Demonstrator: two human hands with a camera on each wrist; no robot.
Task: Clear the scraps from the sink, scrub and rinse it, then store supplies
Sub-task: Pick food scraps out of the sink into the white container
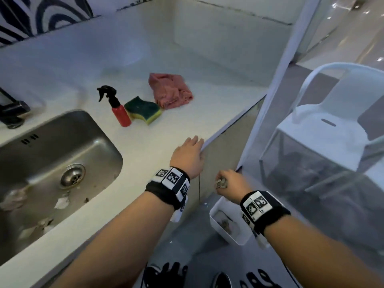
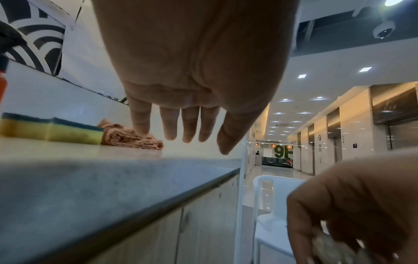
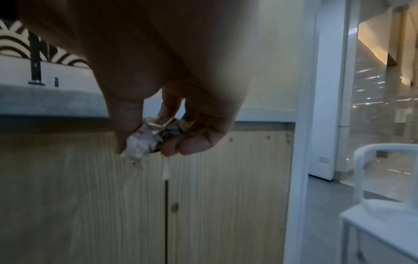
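Right hand (image 1: 228, 183) at lower centre-right of the head view, fingers pinched round a wad of scraps (image 3: 149, 139) above the white bin (image 1: 214, 217) on the floor. Left hand (image 1: 188, 156) flat, fingers straight, at the counter (image 1: 145, 140) edge, holding nothing. More scraps (pale bits) lie in the sink (image 1: 99, 142), lower left.

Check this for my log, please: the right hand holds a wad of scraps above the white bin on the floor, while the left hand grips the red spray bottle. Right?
Not quite. The left hand lies open on the counter edge, well away from the red spray bottle; the head view shows it. The right hand does hold the scraps above the white bin.
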